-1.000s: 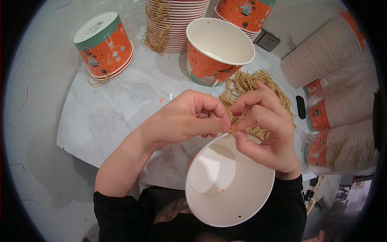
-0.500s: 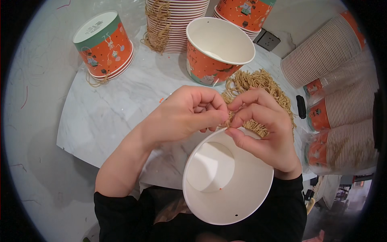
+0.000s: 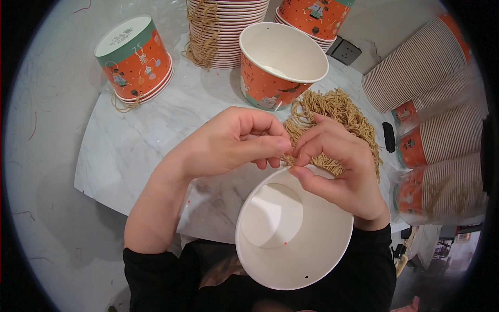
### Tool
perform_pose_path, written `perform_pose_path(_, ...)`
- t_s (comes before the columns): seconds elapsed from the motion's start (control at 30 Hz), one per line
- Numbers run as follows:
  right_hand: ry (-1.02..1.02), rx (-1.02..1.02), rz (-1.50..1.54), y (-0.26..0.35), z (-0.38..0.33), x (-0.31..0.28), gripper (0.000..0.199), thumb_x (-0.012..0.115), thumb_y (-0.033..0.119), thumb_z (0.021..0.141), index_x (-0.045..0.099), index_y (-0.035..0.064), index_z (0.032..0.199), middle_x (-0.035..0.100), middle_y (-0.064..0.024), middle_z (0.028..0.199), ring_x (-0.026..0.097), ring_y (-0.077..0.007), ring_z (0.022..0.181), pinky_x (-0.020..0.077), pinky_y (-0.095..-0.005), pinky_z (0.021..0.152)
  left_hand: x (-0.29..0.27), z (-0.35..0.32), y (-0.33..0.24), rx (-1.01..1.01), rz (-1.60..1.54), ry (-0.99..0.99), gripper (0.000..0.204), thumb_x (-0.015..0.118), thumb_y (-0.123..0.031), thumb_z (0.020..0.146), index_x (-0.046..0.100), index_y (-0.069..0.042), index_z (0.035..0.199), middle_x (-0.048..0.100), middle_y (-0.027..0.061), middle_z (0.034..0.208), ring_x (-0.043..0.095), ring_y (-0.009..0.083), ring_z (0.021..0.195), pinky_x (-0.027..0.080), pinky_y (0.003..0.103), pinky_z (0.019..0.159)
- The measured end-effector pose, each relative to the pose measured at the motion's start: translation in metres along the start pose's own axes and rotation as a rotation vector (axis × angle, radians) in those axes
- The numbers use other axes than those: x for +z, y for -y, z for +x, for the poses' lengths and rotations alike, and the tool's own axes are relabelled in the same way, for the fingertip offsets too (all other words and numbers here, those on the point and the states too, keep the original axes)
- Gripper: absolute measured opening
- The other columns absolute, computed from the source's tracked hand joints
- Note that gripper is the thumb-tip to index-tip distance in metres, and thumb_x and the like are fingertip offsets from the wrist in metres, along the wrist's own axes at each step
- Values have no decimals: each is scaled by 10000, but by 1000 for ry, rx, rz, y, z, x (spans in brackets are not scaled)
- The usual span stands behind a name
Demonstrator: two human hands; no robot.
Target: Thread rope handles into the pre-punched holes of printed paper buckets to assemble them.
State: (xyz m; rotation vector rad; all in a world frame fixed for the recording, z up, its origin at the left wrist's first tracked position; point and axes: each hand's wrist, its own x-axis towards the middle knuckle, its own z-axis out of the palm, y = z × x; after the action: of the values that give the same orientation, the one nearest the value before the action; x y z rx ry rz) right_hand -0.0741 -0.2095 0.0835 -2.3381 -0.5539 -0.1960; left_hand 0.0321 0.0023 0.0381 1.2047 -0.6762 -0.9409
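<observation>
Pinching tan cord (image 3: pixel 287 160) at the rim of a tilted paper bucket (image 3: pixel 322 234), the left hand (image 3: pixel 226 141) and right hand (image 3: pixel 343 169) have fingers closed tip to tip. The bucket overlaps the counter's (image 3: pixel 135 143) near edge. The left hand has edged leftward, baring more cord; the rim work seems unfinished.

The left hand (image 3: pixel 228 140) is bare, its forearm (image 3: pixel 161 208) uncovered back to a black sleeve (image 3: pixel 150 275); another dark sleeve (image 3: pixel 373 260) sits close behind the bare right hand (image 3: pixel 343 174).
</observation>
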Motion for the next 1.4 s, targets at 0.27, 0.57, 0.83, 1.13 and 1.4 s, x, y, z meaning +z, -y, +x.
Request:
perform_pose_path(0.27, -2, 0, 9, 0, 0, 0, 146, 773, 23, 749, 658, 72, 825, 684, -25, 875, 676, -196, 899, 355, -508, 1139, -4, -1, 3, 50, 90, 65, 76, 692, -33, 927, 703, 3, 994, 709, 30, 912, 637, 57, 793, 522, 211, 712)
perform_pose_path(0.57, -2, 16, 19, 0, 0, 0, 147, 773, 30, 752, 646, 72, 815, 678, -21, 861, 673, -192, 885, 352, -509, 1140, -5, 1, 1, -48, -13, 9, 157, 622, -134, 994, 711, -6, 976, 716, 21, 891, 651, 72, 774, 530, 227, 713)
perform_pose_path(0.83, 1, 26, 31, -1, 0, 0, 145, 772, 29, 753, 644, 67, 811, 677, -22, 855, 672, -185, 879, 338, -522, 1153, -3, -2, 5, 14, -65, 122, 211, 721, 73, 831, 700, 20, 1034, 720, 29, 973, 679, 69, 869, 545, 214, 804)
perform_pose_path(1.13, 1, 29, 37, -4, -1, -1, 149, 762, 23, 755, 635, 68, 819, 663, -17, 840, 661, -185, 877, 311, -525, 1166, -3, 2, 8, -14, -150, 53, 218, 687, 74, 844, 723, 42, 1056, 740, 101, 1049, 700, 103, 889, 557, 235, 819)
perform_pose_path(1.4, -56, 37, 66, 3, 1, -7, 145, 734, 25, 748, 659, 59, 866, 671, -26, 865, 661, -197, 883, 353, -499, 1125, 1, 4, 12, -51, -145, 67, 159, 703, -2, 898, 693, 16, 1056, 722, 49, 1009, 683, 86, 915, 544, 231, 823)
